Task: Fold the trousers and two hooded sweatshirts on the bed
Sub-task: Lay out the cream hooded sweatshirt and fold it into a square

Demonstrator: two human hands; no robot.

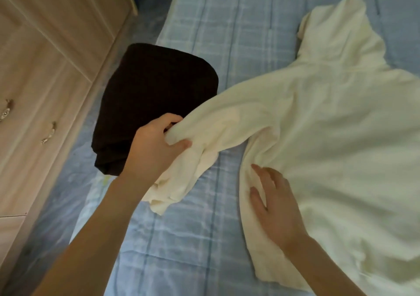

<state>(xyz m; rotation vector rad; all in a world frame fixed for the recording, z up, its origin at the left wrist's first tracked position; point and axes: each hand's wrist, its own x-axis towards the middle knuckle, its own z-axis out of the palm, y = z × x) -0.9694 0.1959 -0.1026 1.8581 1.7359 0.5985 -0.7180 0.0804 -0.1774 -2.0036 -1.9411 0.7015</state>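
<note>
Head view looks down on a bed point(181, 239) covered in a pale blue checked quilt, with a cream hooded sweatshirt point(329, 125) spread across its right side, hood point(334, 29) pointing to the far end and hem toward the near edge. The left hand point(156, 145) is closed around the bunched end of the sweatshirt's left sleeve point(227, 118), thumb on top and fingers curled under, lifting it a little off the quilt so the cuff hangs down in loose folds. The right hand point(275, 202) lies flat and open on the body of the garment, near its left side seam, fingers spread and pressing the cloth to the bed. The two hands are apart, each on the same garment. To the left, at the bed's edge, sits a dark folded bundle point(154, 104), which looks already done; whether it is the trousers or the other sweatshirt cannot be told. A light wooden wardrobe point(45, 68) with metal handles stands further left. The sweatshirt reads as soft, thick and fairly light: it sags wherever it is unsupported and creases freely, so it will not hold a line by itself. It seems best gripped at the cuff or along a seam, with the flat palm acting as an anchor so the body does not slide on the smooth quilt when the sleeve is drawn across.
</note>
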